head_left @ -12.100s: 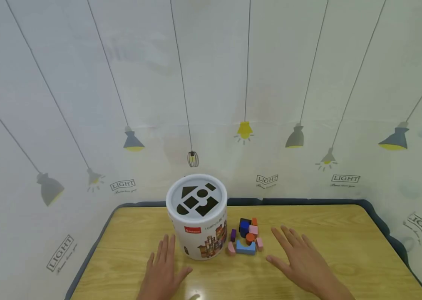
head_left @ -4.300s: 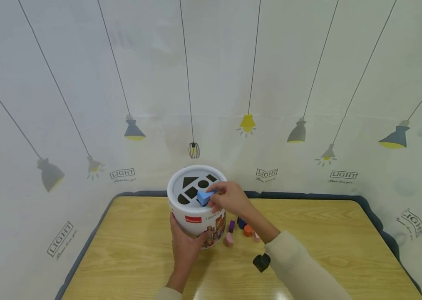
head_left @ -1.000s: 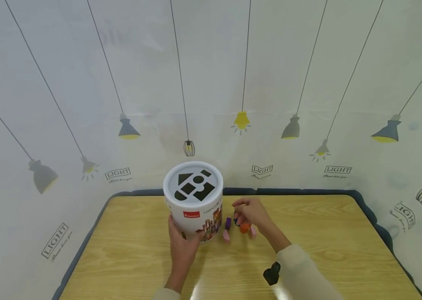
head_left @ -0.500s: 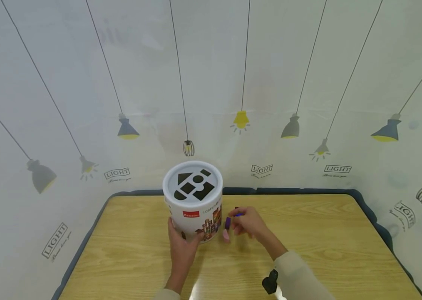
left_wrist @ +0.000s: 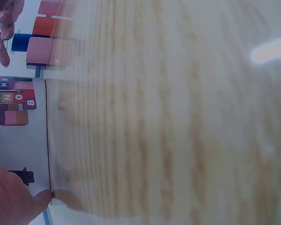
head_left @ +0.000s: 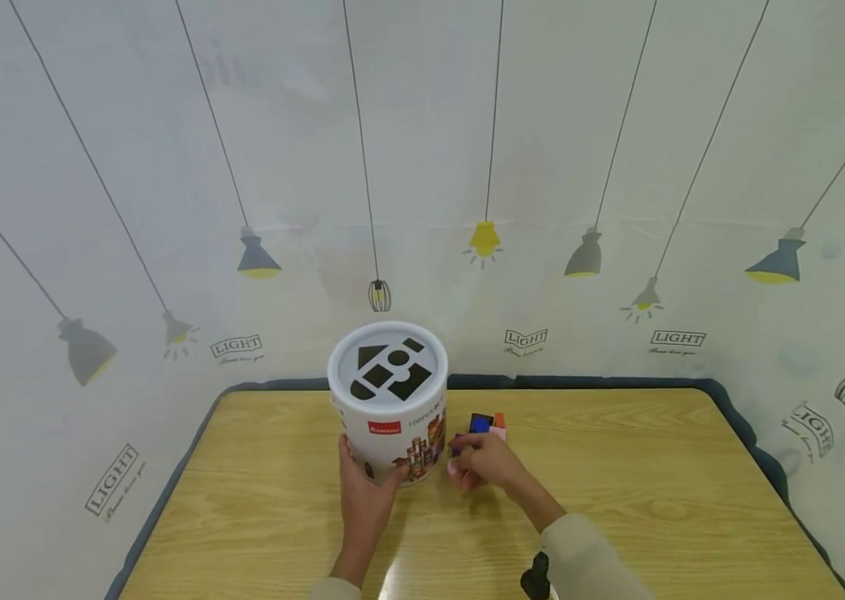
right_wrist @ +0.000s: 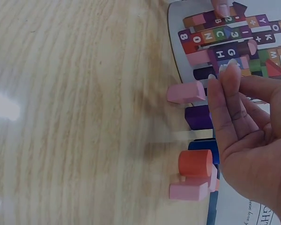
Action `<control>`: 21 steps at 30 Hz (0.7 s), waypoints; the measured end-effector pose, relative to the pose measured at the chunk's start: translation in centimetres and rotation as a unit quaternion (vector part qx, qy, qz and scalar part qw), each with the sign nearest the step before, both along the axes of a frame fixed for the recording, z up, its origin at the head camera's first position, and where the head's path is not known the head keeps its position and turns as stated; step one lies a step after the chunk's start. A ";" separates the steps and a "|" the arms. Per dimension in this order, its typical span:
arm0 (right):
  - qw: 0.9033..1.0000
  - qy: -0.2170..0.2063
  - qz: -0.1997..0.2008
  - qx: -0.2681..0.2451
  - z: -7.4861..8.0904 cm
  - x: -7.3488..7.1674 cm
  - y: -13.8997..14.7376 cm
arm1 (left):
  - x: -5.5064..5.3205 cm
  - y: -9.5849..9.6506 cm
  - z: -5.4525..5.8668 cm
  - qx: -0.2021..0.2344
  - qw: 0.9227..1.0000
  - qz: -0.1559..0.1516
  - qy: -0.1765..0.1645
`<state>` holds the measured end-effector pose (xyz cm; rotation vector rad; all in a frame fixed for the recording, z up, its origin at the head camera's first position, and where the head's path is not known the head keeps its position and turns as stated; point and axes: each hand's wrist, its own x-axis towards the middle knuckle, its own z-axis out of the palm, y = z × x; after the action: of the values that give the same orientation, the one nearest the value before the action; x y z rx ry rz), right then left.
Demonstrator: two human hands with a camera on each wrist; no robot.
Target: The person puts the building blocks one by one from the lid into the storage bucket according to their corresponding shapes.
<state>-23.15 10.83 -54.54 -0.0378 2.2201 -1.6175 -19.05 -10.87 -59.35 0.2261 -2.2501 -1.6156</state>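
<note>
A white toy-block bucket (head_left: 426, 429) stands on the table, its lid (head_left: 345, 367) cut with shaped holes. My left hand (head_left: 364, 504) grips the bucket low on its left and front, thumb across the printed side. Right of the bucket, my right hand (head_left: 497, 465) reaches down, fingers bent together and nothing visible between them. In the right wrist view the fingertips (right_wrist: 230, 70) hover near a pink half-round block (right_wrist: 183, 93), with a small gap seen. A purple block (right_wrist: 197, 117) lies beside it. Farther along are an orange-red cylinder (right_wrist: 195, 162) and a pink block (right_wrist: 188, 191).
Behind the right hand sit a blue block (head_left: 480, 424) and an orange block (head_left: 499, 419). The wooden table (head_left: 655, 483) meets a wall covering (head_left: 422, 167) printed with hanging lamps at its back edge. A dark device (head_left: 536, 575) is at the right sleeve.
My right hand shifts left and nearer from the blue block and cylinder to the pink half-round block. A light-blue block, earlier pinched over the lid, is out of sight. My left hand stays put.
</note>
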 end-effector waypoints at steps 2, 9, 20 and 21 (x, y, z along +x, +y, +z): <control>1.000 -0.003 0.003 -0.001 -0.2 0.1 -0.1 | 0.0 0.0 0.0 0.003 1.000 -0.001 0.000; 1.000 0.001 0.017 -0.002 -0.9 0.6 -0.3 | 0.0 0.1 0.1 0.001 1.000 0.000 0.008; 0.999 0.002 0.025 0.022 -2.1 1.1 -0.6 | -0.4 0.3 0.1 0.052 0.998 -0.020 0.034; 0.999 0.002 0.026 0.024 -2.2 1.2 -0.6 | -0.5 0.3 0.1 0.051 0.998 -0.021 0.038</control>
<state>-21.96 10.18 -56.73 -0.0846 2.2417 -1.5378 -19.52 -10.61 -59.22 0.1422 -2.1331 -1.7321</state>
